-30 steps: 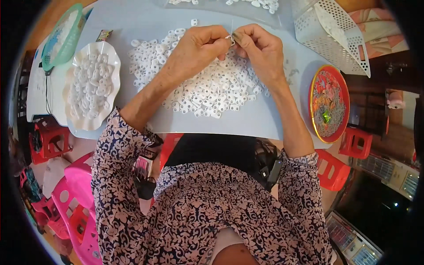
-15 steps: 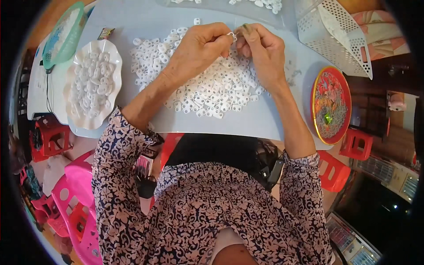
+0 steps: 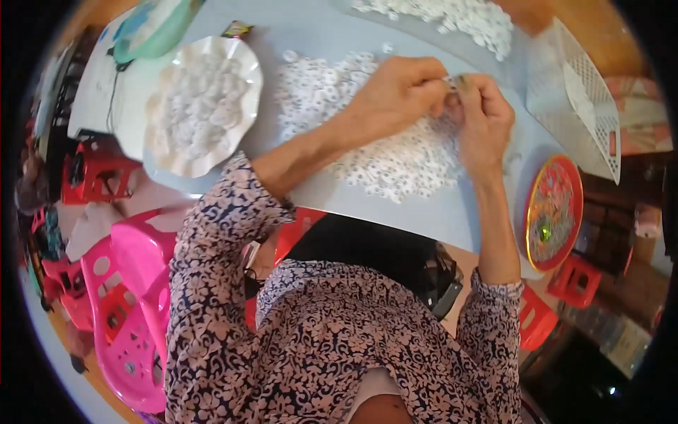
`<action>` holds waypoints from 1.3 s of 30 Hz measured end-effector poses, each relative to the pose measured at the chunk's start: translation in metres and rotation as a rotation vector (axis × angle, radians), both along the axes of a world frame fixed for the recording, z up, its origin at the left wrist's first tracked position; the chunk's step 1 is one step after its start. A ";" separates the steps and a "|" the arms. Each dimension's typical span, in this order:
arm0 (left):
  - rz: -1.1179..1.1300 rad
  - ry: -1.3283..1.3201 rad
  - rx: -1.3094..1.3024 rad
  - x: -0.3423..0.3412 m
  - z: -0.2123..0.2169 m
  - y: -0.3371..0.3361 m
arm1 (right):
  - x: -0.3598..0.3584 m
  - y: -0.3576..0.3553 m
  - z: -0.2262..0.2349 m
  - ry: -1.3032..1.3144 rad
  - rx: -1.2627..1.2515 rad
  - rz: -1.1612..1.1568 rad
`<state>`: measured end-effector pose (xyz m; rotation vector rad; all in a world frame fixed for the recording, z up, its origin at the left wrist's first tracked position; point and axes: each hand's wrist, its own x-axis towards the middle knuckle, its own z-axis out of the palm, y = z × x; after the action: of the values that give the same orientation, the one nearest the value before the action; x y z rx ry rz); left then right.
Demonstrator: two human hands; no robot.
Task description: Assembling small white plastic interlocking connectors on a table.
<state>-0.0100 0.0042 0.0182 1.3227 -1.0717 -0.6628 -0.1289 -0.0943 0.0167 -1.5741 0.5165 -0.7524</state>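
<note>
Above the far side of a loose pile of small white plastic pieces with holes, my two hands meet at the fingertips. My left hand pinches a small white piece, mostly hidden by the fingers and blurred. Thumb and fingers of my right hand are closed right against it; what they grip is too small to make out. To the left, a white scalloped plate is heaped with rounder white pieces. On the right, a red tray with a gold rim carries many small grey metal bits.
A green basket stands at the far left of the grey table. More white pieces lie in a clear container at the back. A white perforated basket stands at the back right. Pink chair and red stools surround the table.
The view has swung, so the table and its contents appear shifted and tilted. My hands stay pinched together over the pile, and the white piece between them is less visible.
</note>
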 end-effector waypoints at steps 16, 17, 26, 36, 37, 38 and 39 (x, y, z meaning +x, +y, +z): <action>0.070 -0.256 0.042 0.014 0.002 -0.002 | -0.001 -0.018 -0.007 -0.121 0.154 -0.030; 0.050 -0.264 0.039 0.016 0.003 -0.001 | -0.002 -0.021 -0.009 -0.111 0.135 -0.026; 0.307 -1.218 0.083 0.069 0.035 0.056 | -0.004 -0.021 -0.010 -0.105 0.051 0.014; 0.075 -1.210 0.581 0.109 0.019 0.072 | -0.004 -0.018 -0.010 -0.099 0.024 0.066; 0.094 -1.170 0.560 0.109 0.017 0.070 | -0.004 -0.018 -0.010 -0.093 0.021 0.061; 0.090 -1.165 0.555 0.107 0.015 0.069 | -0.004 -0.018 -0.011 -0.097 0.018 0.080; 0.136 -1.074 0.473 0.104 0.014 0.069 | -0.003 -0.017 -0.011 -0.101 0.016 0.098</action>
<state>0.0937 0.0734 0.0321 2.2459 -1.6955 -0.0360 -0.1322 -0.1112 0.0055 -1.5272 0.3675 -0.7470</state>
